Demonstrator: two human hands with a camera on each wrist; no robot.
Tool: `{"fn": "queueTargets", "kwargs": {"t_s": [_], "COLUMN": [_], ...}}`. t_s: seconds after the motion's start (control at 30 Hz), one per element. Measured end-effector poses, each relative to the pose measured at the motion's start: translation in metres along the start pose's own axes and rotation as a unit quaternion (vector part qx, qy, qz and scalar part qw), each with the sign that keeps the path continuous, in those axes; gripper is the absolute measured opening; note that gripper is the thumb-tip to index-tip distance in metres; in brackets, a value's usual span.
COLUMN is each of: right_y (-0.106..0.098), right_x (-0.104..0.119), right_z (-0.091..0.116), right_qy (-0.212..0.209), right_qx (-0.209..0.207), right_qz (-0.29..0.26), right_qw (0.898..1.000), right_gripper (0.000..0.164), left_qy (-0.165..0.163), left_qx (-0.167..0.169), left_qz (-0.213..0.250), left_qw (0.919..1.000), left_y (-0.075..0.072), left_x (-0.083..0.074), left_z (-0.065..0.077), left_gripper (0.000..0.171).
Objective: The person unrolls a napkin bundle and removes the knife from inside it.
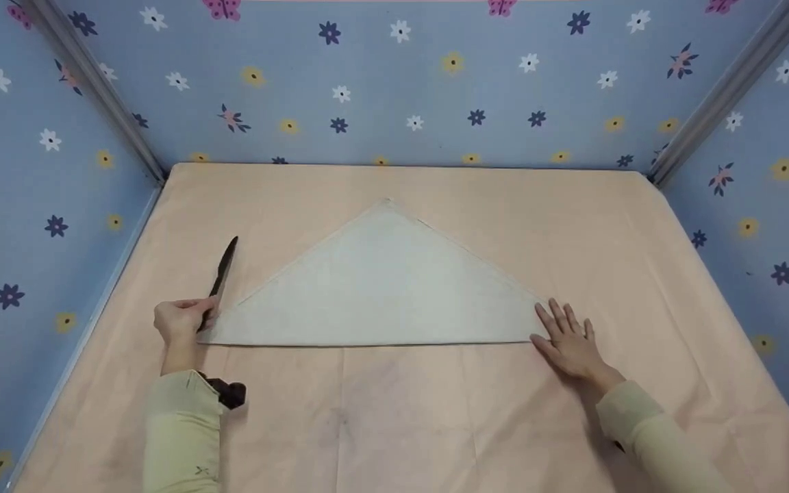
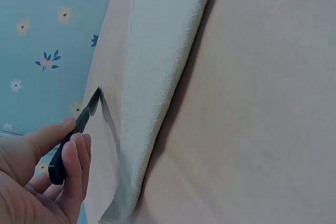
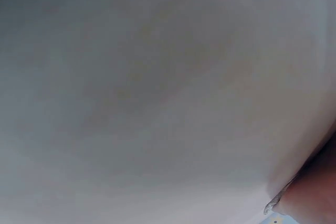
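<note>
My left hand (image 1: 179, 322) grips a dark knife (image 1: 226, 263) by its handle, over the left corner of the cloth. The blade points away from me, toward the back of the table. In the left wrist view, the thumb and fingers wrap the black handle (image 2: 56, 167), beside the cloth's folded edge. A white woven cloth (image 1: 381, 287) lies flat, folded into a triangle, its long fold toward me and its peak at the back. My right hand (image 1: 572, 349) rests with fingers spread at the cloth's right corner. In the right wrist view only part of that hand (image 3: 312, 195) shows.
A peach-coloured cover (image 1: 401, 418) spreads over the table, with soft creases near the front and right. Blue flowered panels (image 1: 401, 82) stand at the back and both sides, joined by grey posts (image 1: 103, 96) at the back corners.
</note>
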State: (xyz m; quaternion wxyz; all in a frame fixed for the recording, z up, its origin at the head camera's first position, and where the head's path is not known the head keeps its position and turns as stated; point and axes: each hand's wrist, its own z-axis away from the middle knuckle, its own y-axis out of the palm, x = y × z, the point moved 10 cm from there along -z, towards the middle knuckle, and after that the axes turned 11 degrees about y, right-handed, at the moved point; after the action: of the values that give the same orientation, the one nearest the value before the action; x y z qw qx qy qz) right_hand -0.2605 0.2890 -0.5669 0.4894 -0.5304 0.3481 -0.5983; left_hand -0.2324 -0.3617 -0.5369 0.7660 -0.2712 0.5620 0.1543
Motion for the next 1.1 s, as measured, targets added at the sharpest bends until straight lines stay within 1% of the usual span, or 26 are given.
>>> {"fn": "queueTargets", "kwargs": {"t_s": [0.1,0.17,0.23,0.3,0.33,0.4,0.5,0.57,0.6,0.67,0.77,0.87,0.97,1.0,1.03,1.1], "right_y": [-0.001,-0.001,-0.002,-0.002,-0.002,-0.002,-0.002,-0.002,-0.001,0.000,0.000,-0.001,-0.002,-0.002,-0.002,-0.002], "right_x": [0.001,0.001,0.002,0.002,0.002,0.002,0.002,0.002,0.002,0.001,0.001,0.001,0.002,0.002,0.002,0.001], "right_z": [0.000,0.001,0.000,0.000,0.000,0.000,0.000,0.000,-0.001,-0.001,-0.001,0.000,0.000,0.000,0.000,0.001], "right_qy": [-0.005,-0.008,-0.009,-0.009,-0.009,-0.010,-0.009,-0.007,-0.006,-0.004,-0.003,-0.005,-0.005,-0.005,-0.005,-0.003], "right_qx": [-0.001,-0.003,-0.004,-0.004,-0.005,-0.005,-0.005,-0.004,-0.002,-0.001,-0.001,-0.003,-0.004,-0.003,-0.003,-0.003], "right_qz": [-0.003,-0.004,-0.004,-0.004,-0.005,-0.005,-0.005,-0.005,-0.004,-0.003,-0.003,-0.003,-0.003,-0.003,-0.003,-0.001], "right_qw": [1.000,1.000,1.000,1.000,1.000,1.000,1.000,1.000,1.000,1.000,1.000,1.000,1.000,1.000,1.000,1.000], "right_gripper": [0.063,0.062,0.062,0.062,0.062,0.062,0.062,0.063,0.063,0.063,0.063,0.063,0.063,0.063,0.063,0.063], "left_qy": [-0.003,-0.001,0.004,0.007,0.009,0.018,0.018,0.022,0.024,0.028,0.037,0.032,0.041,0.040,0.044,0.058], "left_qx": [-0.012,-0.023,-0.026,-0.027,-0.032,-0.028,-0.040,-0.042,-0.049,-0.052,-0.059,-0.067,-0.067,-0.067,-0.067,-0.065], "left_qz": [0.003,0.004,0.009,0.027,0.032,0.049,0.070,0.074,0.074,0.077,0.079,0.095,0.096,0.105,0.105,0.089], "left_qw": [0.9999,0.9997,0.9996,0.9993,0.9989,0.9982,0.9966,0.9961,0.9957,0.9953,0.9945,0.9927,0.9923,0.9915,0.9913,0.9922], "left_y": [0.002,0.003,0.005,0.007,0.007,0.009,0.011,0.014,0.015,0.019,0.025,0.033,0.042,0.046,0.049,0.054], "left_x": [0.000,0.005,0.011,0.017,0.020,0.021,0.020,0.014,0.011,0.004,-0.004,-0.002,-0.002,-0.002,-0.003,-0.006], "left_z": [-0.003,-0.009,-0.016,-0.022,-0.025,-0.027,-0.022,-0.014,-0.010,-0.002,0.006,0.006,0.002,0.000,-0.001,-0.003], "left_gripper": [0.012,0.011,0.010,0.011,0.011,0.013,0.011,0.014,0.015,0.021,0.027,0.022,0.019,0.018,0.019,0.022]}}
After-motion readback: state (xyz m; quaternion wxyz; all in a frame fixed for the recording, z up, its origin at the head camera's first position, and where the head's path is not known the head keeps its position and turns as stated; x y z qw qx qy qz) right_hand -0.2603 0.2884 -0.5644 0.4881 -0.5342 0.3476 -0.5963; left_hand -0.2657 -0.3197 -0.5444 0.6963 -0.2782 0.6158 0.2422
